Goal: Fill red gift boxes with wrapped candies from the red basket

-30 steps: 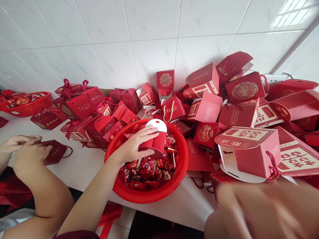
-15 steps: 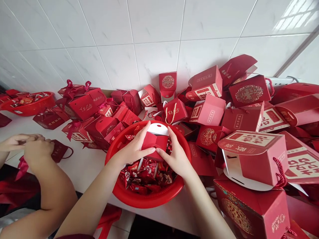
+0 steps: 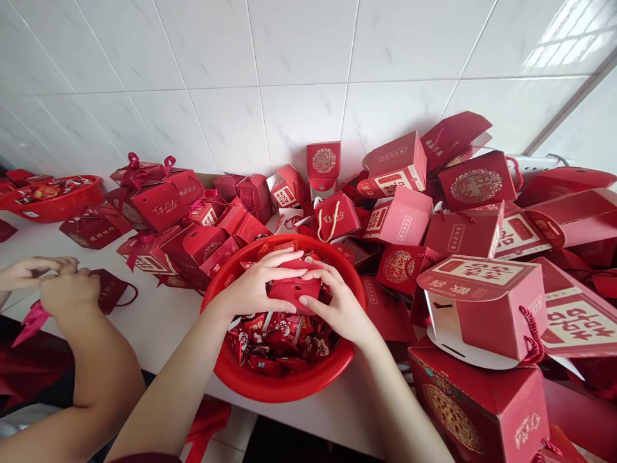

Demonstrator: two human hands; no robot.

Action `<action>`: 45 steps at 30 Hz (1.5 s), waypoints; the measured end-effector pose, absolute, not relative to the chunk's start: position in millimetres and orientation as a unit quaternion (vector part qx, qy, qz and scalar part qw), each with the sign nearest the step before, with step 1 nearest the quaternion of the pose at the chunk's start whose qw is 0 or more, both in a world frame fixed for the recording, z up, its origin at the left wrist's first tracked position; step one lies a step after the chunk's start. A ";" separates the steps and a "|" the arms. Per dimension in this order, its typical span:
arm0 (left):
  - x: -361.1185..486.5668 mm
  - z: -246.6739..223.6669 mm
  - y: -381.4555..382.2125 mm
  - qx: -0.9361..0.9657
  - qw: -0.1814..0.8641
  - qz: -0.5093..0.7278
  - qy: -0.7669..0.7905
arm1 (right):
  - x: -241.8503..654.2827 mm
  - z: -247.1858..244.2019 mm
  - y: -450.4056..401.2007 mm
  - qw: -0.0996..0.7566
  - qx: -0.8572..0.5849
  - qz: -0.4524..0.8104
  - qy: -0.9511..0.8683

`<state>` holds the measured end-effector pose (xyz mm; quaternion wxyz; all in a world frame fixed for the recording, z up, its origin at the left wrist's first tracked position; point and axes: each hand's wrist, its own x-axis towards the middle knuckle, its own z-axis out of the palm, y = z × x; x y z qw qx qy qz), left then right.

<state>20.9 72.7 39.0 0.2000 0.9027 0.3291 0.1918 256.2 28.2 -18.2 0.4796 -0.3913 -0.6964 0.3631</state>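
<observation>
A small red gift box [image 3: 288, 290] is held over the red plastic basket [image 3: 289, 390] by both hands. My left hand [image 3: 258, 283] grips its left side, fingers laid across the top and thumb along the near face. From the right, my right hand [image 3: 337, 302] closes round it, fingertips on the top flap and thumb near a small hole. The box's far side is hidden by the fingers. Below it, red-wrapped candies [image 3: 284, 337] fill the basket.
Red gift boxes [image 3: 482, 308] are heaped on the right, with more boxes [image 3: 164, 206] at the back left. Another candy basket [image 3: 62, 209] stands far left. A co-worker's hands [image 3: 60, 283] are busy beside a small red box [image 3: 113, 292] and pink ribbon [image 3: 31, 321].
The white-lined top flap that stood up has been folded down over the box. My fingers have moved from its sides onto its top.
</observation>
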 end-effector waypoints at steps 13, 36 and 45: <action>20.0 37.4 70.5 0.889 0.245 0.121 0.366 | 255.4 -21.5 28.4 0.438 -0.403 0.374 -0.712; 81.5 39.5 33.0 0.928 0.000 0.052 0.370 | 251.7 -40.6 43.7 0.584 -0.375 0.379 -0.612; 60.9 43.0 50.2 0.933 0.068 -0.024 0.354 | 261.6 -38.9 -3.1 0.707 -0.432 0.207 -0.521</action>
